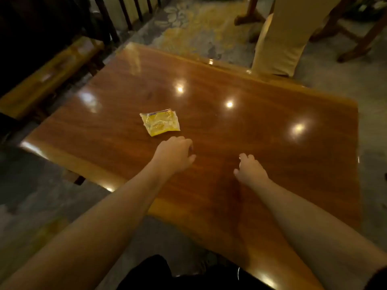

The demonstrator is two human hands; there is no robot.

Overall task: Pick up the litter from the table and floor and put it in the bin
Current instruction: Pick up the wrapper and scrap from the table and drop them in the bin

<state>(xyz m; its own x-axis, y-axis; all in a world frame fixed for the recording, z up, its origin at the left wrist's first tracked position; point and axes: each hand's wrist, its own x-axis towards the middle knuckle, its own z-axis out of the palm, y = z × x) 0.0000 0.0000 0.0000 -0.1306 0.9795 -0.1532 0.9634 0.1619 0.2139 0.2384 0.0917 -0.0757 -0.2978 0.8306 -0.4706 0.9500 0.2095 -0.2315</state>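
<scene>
From the head view, the yellow wrapper (160,122) lies flat on the bench (261,126), just beyond the left hand (174,154), whose curled grip holds nothing; the right hand (250,169) hovers loosely curled, also holding nothing. Pinch a crinkled edge, since flat film slides on gloss

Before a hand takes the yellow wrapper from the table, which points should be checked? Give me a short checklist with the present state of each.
1. Yellow wrapper fully visible, nothing on it: ok.
2. Left hand close to it, not yet touching: ok.
3. Left hand empty: cannot tell, fingers curled.
4. Right hand out of the way: ok.
5. Table between hand and wrapper clear: ok.
6. Bin located: not ok, not in view.
</scene>
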